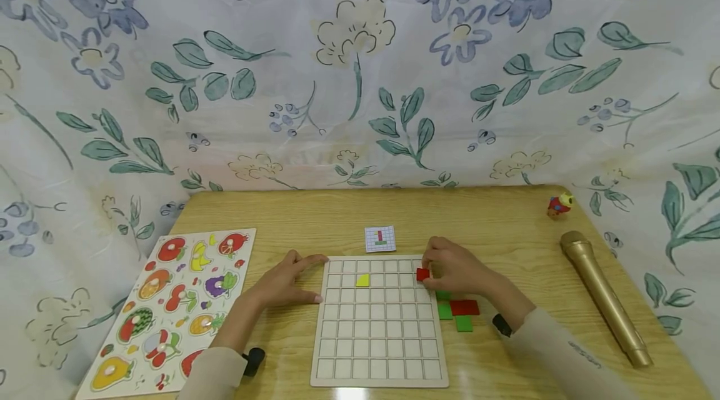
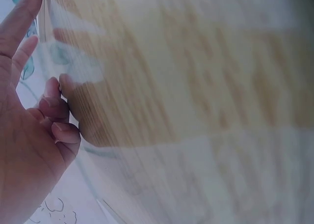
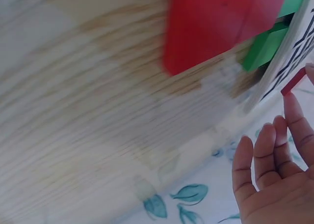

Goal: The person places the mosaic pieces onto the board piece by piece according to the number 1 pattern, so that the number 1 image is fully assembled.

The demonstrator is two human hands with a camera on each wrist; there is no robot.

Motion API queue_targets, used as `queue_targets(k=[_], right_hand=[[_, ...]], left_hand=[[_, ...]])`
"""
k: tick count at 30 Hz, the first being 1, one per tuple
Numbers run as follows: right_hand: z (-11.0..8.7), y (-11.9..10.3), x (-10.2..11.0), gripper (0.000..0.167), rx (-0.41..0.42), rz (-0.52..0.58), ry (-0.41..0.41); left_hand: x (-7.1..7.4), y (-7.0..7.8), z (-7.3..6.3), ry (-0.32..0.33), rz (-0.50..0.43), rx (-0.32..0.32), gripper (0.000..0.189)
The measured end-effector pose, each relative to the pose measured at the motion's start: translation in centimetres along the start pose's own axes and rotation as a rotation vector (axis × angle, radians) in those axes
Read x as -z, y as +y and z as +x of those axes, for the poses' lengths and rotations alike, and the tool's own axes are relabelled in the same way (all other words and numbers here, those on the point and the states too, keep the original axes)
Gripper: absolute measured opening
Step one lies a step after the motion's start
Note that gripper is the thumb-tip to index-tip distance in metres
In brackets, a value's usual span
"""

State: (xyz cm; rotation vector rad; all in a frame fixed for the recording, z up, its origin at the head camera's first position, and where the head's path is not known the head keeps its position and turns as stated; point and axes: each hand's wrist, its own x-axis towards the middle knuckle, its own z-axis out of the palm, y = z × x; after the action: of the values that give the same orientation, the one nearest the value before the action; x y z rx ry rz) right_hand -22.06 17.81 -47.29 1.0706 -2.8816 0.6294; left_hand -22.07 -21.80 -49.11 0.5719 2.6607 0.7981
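Note:
My right hand [image 1: 454,267] pinches a small red square tile [image 1: 422,275] between thumb and index finger over the upper right corner of the white grid board [image 1: 362,329]. In the right wrist view the red tile [image 3: 295,81] shows edge-on at the fingertips. My left hand [image 1: 284,284] lies at the board's left side, index finger and thumb spread apart with their tips right at its edge. In the left wrist view, the left hand's [image 2: 37,106] other fingers rest loosely curled by the wood. A yellow tile [image 1: 362,280] with a cut corner sits in the board's second row.
Green tiles [image 1: 464,324] and red tiles [image 1: 465,307] lie right of the board. Behind it is a small printed pattern card [image 1: 380,239]. A fruit puzzle board [image 1: 169,312] takes up the left, a gold microphone [image 1: 604,297] the right. A small toy figure [image 1: 559,205] stands at the far right.

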Motion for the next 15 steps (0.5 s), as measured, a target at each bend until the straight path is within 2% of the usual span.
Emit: queue_targets(k=[9,15], right_hand=[[2.1,-1.9,-0.7,0.020,0.002,0.015,-0.061],[3.1,-2.6,-1.4,0.020,0.012,0.007,-0.061]], left_hand=[[0.0,0.1,-0.1,0.001,0.003,0.003,0.080],[0.0,0.0,0.0,0.000,0.011,0.004,0.079]])
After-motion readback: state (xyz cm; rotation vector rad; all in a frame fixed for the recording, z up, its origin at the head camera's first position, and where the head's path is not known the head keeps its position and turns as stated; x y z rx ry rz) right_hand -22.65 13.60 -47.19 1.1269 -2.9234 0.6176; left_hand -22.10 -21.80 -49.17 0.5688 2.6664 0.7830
